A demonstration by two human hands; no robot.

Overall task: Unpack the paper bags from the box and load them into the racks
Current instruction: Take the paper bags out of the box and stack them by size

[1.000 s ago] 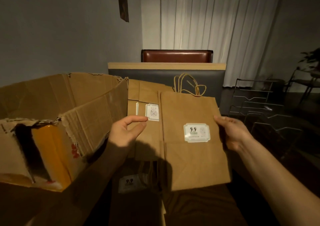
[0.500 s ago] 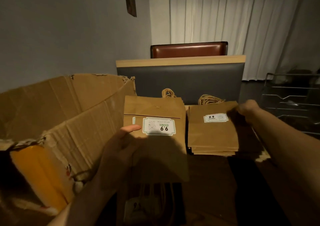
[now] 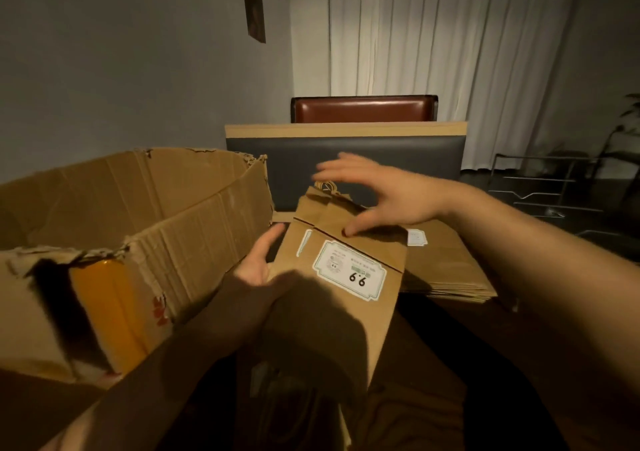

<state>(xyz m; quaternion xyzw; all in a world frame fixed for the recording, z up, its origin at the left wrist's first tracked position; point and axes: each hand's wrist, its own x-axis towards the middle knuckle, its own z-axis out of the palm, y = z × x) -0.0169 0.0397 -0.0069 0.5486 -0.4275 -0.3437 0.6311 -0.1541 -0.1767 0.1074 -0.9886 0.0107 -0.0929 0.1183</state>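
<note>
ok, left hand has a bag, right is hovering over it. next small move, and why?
Probably close the right hand on the top edge of the held paper bag: its fingers are spread just above that edge, thumb already touching, while the left hand grips only the bag's side. Then it can go onto the flat stack.

left hand (image 3: 254, 265): bare, no sleeve | right hand (image 3: 391, 194): bare, no sleeve, forearm uncovered

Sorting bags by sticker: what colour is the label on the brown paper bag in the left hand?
White with a green border and black "9.9", on the label; head view, the only one.
</note>
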